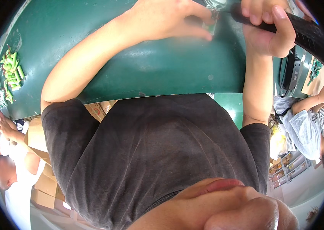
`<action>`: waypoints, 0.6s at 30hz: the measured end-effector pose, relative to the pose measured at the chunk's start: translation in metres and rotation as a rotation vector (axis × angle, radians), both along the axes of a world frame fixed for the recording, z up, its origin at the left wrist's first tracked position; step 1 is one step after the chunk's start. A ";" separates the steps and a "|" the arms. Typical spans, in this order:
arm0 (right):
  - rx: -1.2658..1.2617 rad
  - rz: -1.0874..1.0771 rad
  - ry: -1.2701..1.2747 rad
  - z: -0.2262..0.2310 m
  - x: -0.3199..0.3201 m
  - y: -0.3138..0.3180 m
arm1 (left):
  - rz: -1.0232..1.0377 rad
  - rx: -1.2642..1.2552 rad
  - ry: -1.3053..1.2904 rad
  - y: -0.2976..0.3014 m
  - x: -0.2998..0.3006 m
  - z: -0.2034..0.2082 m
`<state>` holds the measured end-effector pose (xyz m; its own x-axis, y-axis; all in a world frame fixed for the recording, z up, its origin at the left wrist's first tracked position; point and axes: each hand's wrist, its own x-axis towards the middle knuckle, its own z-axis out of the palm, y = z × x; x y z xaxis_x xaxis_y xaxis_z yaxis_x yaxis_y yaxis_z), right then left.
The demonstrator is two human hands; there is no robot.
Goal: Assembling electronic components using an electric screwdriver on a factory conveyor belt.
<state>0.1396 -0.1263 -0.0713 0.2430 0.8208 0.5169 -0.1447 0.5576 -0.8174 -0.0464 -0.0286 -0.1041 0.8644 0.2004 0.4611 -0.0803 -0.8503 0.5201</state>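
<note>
At the top of the head view my left hand (165, 19) reaches to the right, thumb and forefinger curved about a small clear plastic piece (212, 27). The fingertips are slightly blurred and appear to touch its sides. A round, clear, shiny part (216, 4) shows just above it, cut off by the picture's edge. My right hand (271, 36) is closed around a long black tool (307, 36), its thumb pointing up. The tool's narrow end points left toward the clear piece; its exact kind cannot be told.
Bright green short tubes (13, 73) lie in a pile at the left of the green table (131, 76). A black box-like device (292, 71) with a cord is beyond my right forearm. Co-workers sit at both sides, and cardboard boxes (45, 184) stand behind at left.
</note>
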 end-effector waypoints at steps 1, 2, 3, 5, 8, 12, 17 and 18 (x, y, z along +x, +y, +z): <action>0.000 0.001 -0.001 0.001 0.000 0.000 | -0.001 0.004 0.002 0.000 0.000 0.000; -0.015 -0.017 -0.007 0.002 -0.002 0.000 | -0.001 0.007 0.003 0.000 0.001 0.000; -0.031 -0.036 -0.013 0.003 -0.002 -0.001 | 0.000 0.008 0.003 0.000 0.002 0.001; -0.043 -0.026 -0.056 0.006 -0.005 -0.004 | -0.009 0.016 0.023 0.001 0.002 0.002; -0.080 -0.037 -0.141 0.004 -0.012 -0.008 | 0.001 0.026 0.035 0.001 0.000 0.003; -0.076 -0.008 -0.113 0.003 -0.015 -0.003 | -0.026 -0.130 -0.015 0.001 -0.001 0.009; -0.021 -0.018 -0.078 0.006 -0.014 0.004 | -0.047 -0.147 -0.054 0.000 0.001 0.011; 0.061 0.017 -0.089 0.004 -0.012 0.007 | -0.045 -0.132 -0.059 0.000 0.002 0.011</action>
<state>0.1273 -0.1196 -0.0669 0.1800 0.7907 0.5851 -0.0828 0.6049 -0.7920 -0.0441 -0.0287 -0.0931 0.8461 0.2241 0.4837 -0.1506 -0.7700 0.6201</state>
